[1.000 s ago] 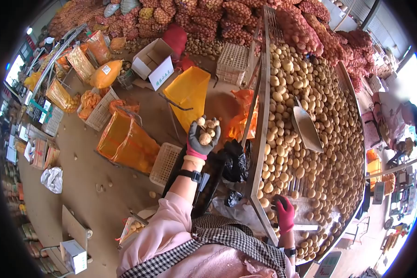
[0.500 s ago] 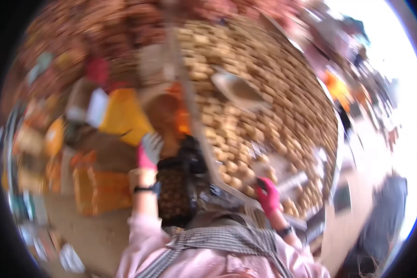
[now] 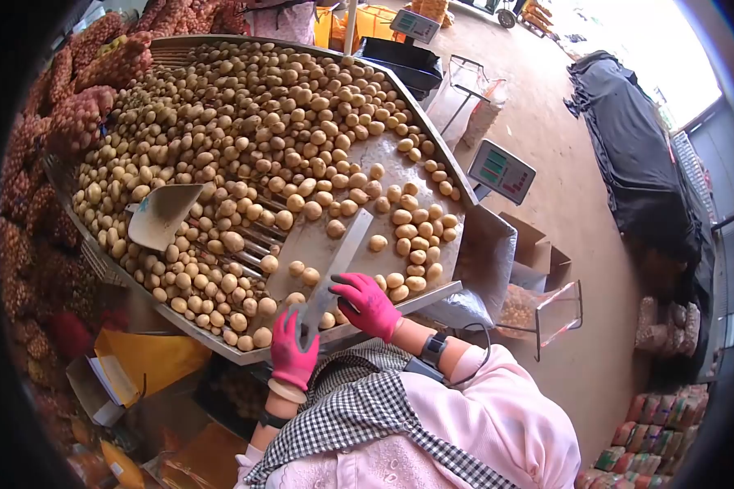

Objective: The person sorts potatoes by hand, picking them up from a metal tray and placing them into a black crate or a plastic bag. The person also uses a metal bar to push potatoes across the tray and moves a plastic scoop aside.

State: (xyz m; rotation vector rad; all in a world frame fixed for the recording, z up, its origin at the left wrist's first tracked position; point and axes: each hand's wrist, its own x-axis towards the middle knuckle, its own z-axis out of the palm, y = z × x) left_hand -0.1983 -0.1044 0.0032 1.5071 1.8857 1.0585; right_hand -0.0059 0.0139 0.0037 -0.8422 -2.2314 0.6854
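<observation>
Round, pale-brown potatoes [image 3: 257,130] are heaped over the sorting table [image 3: 455,287] in front of me. My left hand [image 3: 294,352], in a pink glove with grey fingertips, is at the near rim beside the lower end of a metal divider [image 3: 347,248]. Its fingers are apart, and no potato shows in them. In a matching glove, my right hand [image 3: 364,306] reaches leftward across the lower part of the divider, fingers spread, a few potatoes close by. Further left, a metal scoop [image 3: 165,217] lies on the heap.
Digital scale displays [image 3: 501,169] stand along the table's right side, near a plastic-lined bag [image 3: 485,265]. Net sacks [image 3: 81,122] are piled at the left. A yellow bag [image 3: 151,363] sits below the table's left edge. Dark sheeting [image 3: 628,155] covers a stack across the floor.
My view has swung to the right. My left hand has moved from beside the yellow bag to the table's near rim, and my right hand now reaches leftward over the divider.
</observation>
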